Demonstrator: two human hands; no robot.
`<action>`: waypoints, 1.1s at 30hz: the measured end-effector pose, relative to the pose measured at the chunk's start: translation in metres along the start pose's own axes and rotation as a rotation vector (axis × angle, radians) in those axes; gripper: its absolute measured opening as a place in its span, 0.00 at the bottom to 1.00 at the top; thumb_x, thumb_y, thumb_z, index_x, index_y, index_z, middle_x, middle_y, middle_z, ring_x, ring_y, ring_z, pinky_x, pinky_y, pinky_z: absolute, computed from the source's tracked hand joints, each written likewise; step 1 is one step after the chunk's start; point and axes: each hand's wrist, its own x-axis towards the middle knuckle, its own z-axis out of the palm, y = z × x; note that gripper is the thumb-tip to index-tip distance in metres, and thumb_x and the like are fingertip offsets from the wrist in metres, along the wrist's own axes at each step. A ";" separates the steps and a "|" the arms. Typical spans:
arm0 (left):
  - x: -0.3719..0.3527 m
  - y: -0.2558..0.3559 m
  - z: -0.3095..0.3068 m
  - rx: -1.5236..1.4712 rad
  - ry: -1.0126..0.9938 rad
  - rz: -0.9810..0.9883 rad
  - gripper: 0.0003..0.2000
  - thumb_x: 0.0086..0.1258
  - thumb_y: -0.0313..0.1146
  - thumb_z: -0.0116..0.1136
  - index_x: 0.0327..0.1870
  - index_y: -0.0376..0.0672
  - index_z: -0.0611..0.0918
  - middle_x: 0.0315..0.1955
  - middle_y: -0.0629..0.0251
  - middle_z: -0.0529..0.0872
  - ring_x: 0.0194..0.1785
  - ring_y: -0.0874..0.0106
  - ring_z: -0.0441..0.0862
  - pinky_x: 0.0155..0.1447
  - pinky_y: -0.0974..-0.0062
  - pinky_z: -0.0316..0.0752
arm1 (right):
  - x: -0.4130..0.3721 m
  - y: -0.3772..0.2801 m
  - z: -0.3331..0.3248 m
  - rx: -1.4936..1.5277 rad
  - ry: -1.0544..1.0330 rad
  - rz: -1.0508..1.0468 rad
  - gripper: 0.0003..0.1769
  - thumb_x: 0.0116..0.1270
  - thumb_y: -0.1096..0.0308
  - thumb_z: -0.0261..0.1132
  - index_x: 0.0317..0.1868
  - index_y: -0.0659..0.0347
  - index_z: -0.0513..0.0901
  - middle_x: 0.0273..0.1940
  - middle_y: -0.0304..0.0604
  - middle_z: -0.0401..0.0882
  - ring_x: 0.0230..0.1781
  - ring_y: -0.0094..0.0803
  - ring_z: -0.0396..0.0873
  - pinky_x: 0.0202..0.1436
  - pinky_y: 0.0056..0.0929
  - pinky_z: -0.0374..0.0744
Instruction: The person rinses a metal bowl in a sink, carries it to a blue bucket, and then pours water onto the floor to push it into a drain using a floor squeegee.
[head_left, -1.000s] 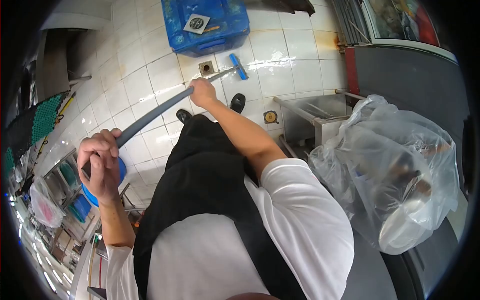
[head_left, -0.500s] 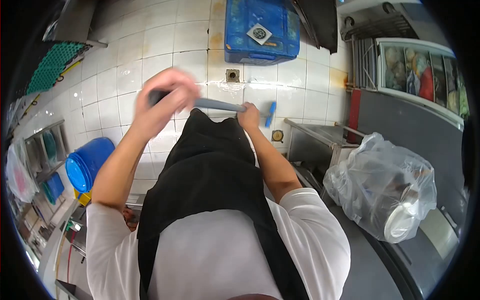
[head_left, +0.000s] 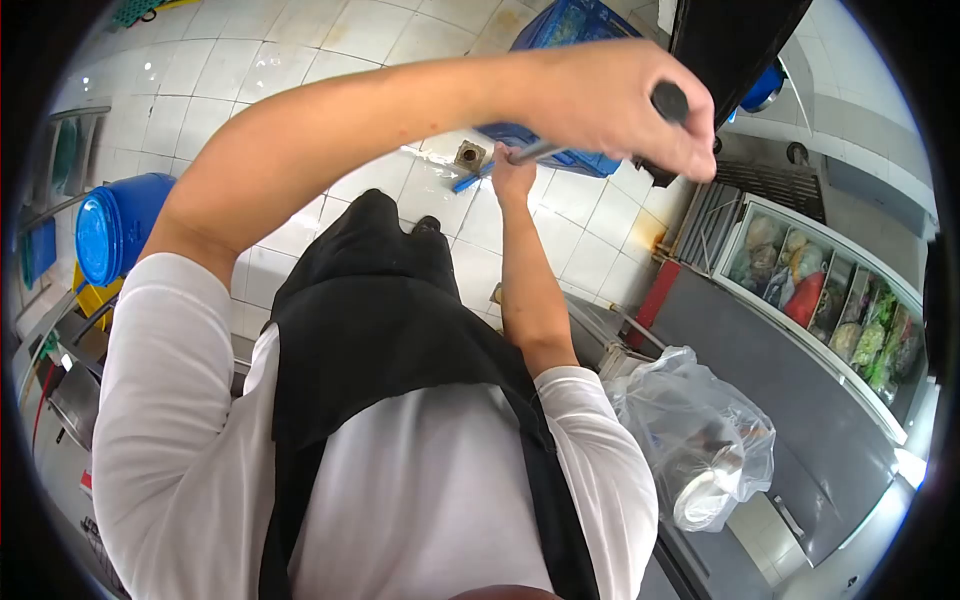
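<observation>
My left hand is closed around the black grip end of a long-handled floor brush, with the forearm stretched across the view to the upper right. Lower on the grey shaft, my right hand is wrapped round it. The brush's narrow blue head is down at the white tiled floor, beside a square drain; whether it has bristles or a rubber blade is too small to tell. My left forearm hides part of a blue bin behind it.
A blue drum stands at the left. On the right are a clear plastic bag with white containers, a grey cabinet and a glass-topped case of vegetables. A dark panel rises at the upper right. The tiles look wet.
My left hand has swung from the left to the upper right with the grip end. The blue head has shifted left, close to the drain. The whole view has turned and moved.
</observation>
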 end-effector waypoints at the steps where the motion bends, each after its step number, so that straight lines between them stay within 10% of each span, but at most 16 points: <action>1: 0.000 -0.003 0.001 -0.013 -0.019 0.084 0.12 0.68 0.41 0.66 0.38 0.40 0.83 0.25 0.73 0.79 0.27 0.83 0.73 0.32 0.82 0.70 | 0.001 0.001 -0.006 -0.007 0.002 0.012 0.17 0.65 0.60 0.68 0.33 0.70 0.84 0.28 0.58 0.84 0.31 0.48 0.84 0.40 0.42 0.78; 9: -0.032 -0.065 -0.034 -0.063 0.219 -0.115 0.09 0.73 0.37 0.61 0.43 0.41 0.85 0.28 0.73 0.81 0.31 0.82 0.75 0.38 0.80 0.72 | 0.016 0.094 0.017 -0.236 -0.147 0.096 0.20 0.64 0.56 0.67 0.34 0.69 0.86 0.31 0.59 0.86 0.36 0.51 0.86 0.43 0.42 0.79; 19: -0.094 0.016 -0.101 -0.154 0.704 0.118 0.23 0.67 0.37 0.68 0.60 0.41 0.76 0.41 0.68 0.81 0.44 0.78 0.79 0.52 0.76 0.78 | 0.067 -0.086 0.094 -0.227 -0.689 -0.218 0.25 0.60 0.50 0.69 0.39 0.69 0.87 0.43 0.60 0.86 0.47 0.54 0.84 0.53 0.46 0.78; 21: -0.132 0.001 -0.110 0.274 0.877 0.056 0.28 0.67 0.39 0.68 0.65 0.41 0.72 0.48 0.63 0.80 0.50 0.72 0.79 0.57 0.73 0.77 | 0.056 -0.156 0.090 -0.127 -0.818 -0.276 0.17 0.64 0.58 0.68 0.30 0.67 0.87 0.31 0.47 0.86 0.32 0.34 0.81 0.44 0.35 0.77; 27: -0.239 -0.022 -0.081 0.313 1.162 -0.288 0.23 0.72 0.38 0.62 0.64 0.39 0.73 0.52 0.58 0.81 0.53 0.67 0.81 0.57 0.70 0.77 | -0.014 -0.289 0.131 -0.120 -1.155 -0.800 0.20 0.66 0.56 0.65 0.51 0.62 0.85 0.40 0.51 0.87 0.42 0.42 0.84 0.47 0.37 0.78; 33: -0.333 0.015 -0.074 0.416 1.600 -0.330 0.10 0.74 0.34 0.59 0.46 0.35 0.80 0.33 0.61 0.85 0.42 0.73 0.84 0.50 0.70 0.78 | -0.087 -0.355 0.217 -0.154 -1.424 -1.042 0.25 0.64 0.54 0.69 0.56 0.61 0.82 0.44 0.55 0.86 0.47 0.47 0.85 0.49 0.39 0.78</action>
